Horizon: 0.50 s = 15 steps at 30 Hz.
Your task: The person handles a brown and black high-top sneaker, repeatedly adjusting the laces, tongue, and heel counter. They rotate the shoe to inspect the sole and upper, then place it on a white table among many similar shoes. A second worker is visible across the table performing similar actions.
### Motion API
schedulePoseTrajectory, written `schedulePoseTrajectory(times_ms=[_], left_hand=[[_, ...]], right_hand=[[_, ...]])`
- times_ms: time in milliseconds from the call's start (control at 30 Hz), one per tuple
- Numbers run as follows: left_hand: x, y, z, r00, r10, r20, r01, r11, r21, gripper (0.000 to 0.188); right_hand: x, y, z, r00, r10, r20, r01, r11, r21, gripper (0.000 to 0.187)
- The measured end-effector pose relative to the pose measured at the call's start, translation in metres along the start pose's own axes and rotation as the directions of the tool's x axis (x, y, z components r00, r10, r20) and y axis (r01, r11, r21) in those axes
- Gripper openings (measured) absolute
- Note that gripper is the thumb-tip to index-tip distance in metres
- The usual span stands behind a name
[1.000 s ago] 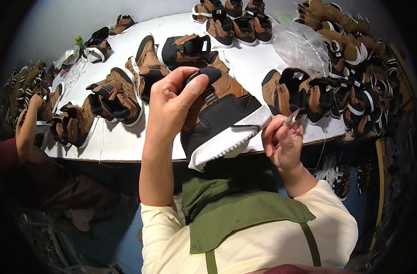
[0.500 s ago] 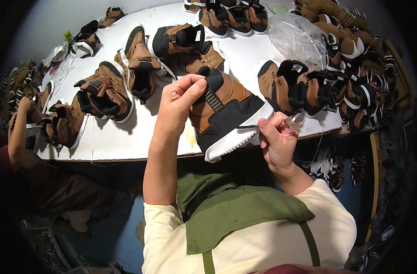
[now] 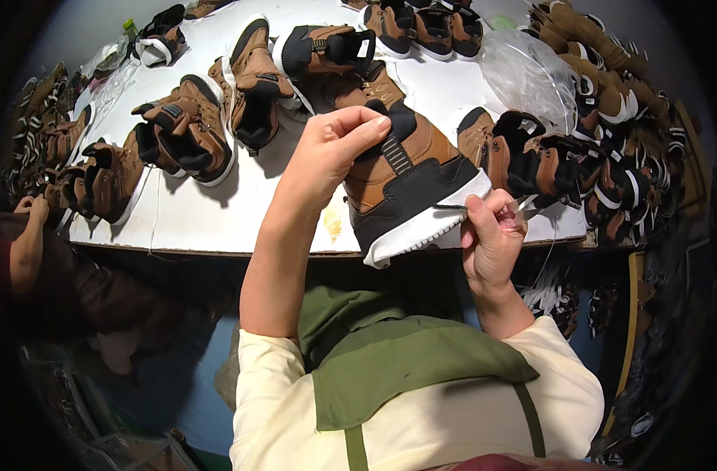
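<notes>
Above the table's front edge I hold a brown and black high-top shoe [image 3: 421,173] with a white sole, tilted so the sole faces down and right. My left hand [image 3: 331,145] is closed on the padded black collar, thumb and forefinger pinching it. At the right end of the sole, my right hand [image 3: 492,235] is closed with its thumb against the white edge. A pale, translucent scrap [image 3: 523,208] sticks out beyond its fingers. A thin dark line lies along the sole's upper edge by the thumb; whether it is a gap or a tool, I cannot tell.
Several similar shoes [image 3: 190,133] stand on the white table [image 3: 303,228], more by my right hand. A clear plastic bag [image 3: 531,78] lies at the back right beside a heap of shoes [image 3: 625,141]. At far left, another person's hands [image 3: 32,212] handle a shoe.
The shoe and both hands have shifted slightly right and up in the picture. At left, the other person's hands have come together lower down. The table also sits higher in view.
</notes>
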<state>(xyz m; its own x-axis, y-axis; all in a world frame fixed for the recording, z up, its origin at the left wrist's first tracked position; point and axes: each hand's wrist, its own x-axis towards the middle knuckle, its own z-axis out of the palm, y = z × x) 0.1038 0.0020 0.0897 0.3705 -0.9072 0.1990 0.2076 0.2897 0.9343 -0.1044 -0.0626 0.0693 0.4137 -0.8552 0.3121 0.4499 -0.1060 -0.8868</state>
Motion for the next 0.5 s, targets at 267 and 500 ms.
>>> schedulePoseTrajectory(times_ms=[267,500], left_hand=[[0.0056,-0.0008,-0.0049,0.999,-0.013,0.039,0.013,1.000,-0.013,0.020],[0.0087,-0.0037,-0.0091,0.999,-0.024,0.048,0.023,0.999,0.023,0.018]], right_hand=[[0.0025,0.0050,0.0003,1.000,-0.024,0.008,0.024,1.000,0.013,0.027],[0.0038,0.0079,0.0006,0.999,-0.033,0.002,0.033,0.999,0.003,0.026]])
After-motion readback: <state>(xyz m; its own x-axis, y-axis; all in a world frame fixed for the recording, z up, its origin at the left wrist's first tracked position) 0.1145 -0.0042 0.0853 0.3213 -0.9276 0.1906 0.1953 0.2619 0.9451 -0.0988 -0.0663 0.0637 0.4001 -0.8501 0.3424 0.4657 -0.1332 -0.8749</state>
